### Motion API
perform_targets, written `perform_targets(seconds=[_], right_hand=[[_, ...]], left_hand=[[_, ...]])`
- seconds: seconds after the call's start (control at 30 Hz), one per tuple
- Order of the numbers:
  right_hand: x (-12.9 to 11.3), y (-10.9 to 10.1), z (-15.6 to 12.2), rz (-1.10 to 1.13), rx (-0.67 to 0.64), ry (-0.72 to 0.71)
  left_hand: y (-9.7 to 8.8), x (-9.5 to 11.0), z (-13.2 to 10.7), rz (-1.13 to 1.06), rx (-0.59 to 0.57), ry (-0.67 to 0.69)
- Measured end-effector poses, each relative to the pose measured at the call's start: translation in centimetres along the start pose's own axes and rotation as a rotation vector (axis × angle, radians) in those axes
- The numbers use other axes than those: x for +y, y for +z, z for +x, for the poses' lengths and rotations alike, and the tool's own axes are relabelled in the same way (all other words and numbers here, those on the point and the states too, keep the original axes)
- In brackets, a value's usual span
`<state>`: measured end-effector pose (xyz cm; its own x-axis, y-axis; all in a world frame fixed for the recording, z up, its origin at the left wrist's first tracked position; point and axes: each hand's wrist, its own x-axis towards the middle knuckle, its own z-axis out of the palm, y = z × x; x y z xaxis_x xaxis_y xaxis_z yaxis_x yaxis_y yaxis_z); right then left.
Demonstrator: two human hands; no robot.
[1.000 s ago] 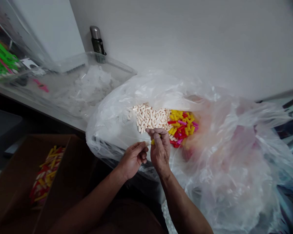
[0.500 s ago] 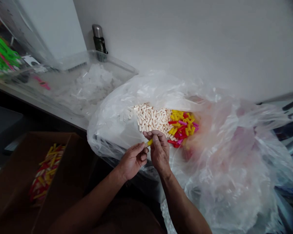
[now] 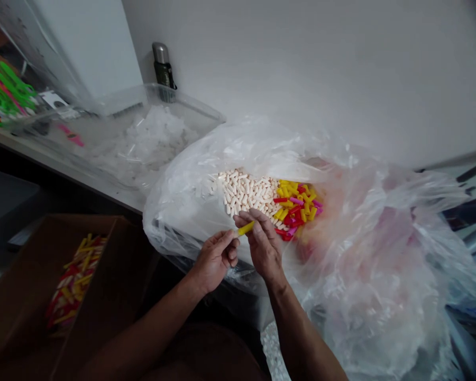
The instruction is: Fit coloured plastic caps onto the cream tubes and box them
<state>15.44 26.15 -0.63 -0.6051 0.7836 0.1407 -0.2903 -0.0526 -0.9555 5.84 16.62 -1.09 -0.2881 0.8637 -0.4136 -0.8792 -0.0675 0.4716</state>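
Yellow plastic tube (image 3: 245, 228) | held up between 2 hands, clear of the pile in the clear plastic bag (image 3: 174, 222) | right hand (image 3: 264, 244): fingers together, clamped on it | left hand (image 3: 215, 259): fingers together at its end, grip unclear | cream pieces (image 3: 241, 193) lie apart from coloured tubes (image 3: 295, 209), seemingly sorted

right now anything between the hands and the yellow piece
Nothing visible does. The yellow piece is pinched in the fingers of the right hand, and its other end sits right by the fingertips of the left hand, with nothing showing between them.
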Motion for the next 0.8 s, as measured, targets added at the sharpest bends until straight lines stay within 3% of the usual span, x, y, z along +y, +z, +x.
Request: perform_targets(seconds=[0.17,0.4,0.8], right_hand=[[0.0,-1.4,0.0,-0.048,-0.09,0.076],[0.0,-1.5,-0.1,-0.187,-0.072,-0.013],[-0.5,-0.4,-0.4,-0.354,0.11,-0.074]], left_hand=[[-0.3,0.3,0.0,0.047,0.015,0.01],[-0.3,0.0,-0.2,0.077,0.022,0.014],[0.1,-0.3,-0.4,0.112,0.023,0.138]])
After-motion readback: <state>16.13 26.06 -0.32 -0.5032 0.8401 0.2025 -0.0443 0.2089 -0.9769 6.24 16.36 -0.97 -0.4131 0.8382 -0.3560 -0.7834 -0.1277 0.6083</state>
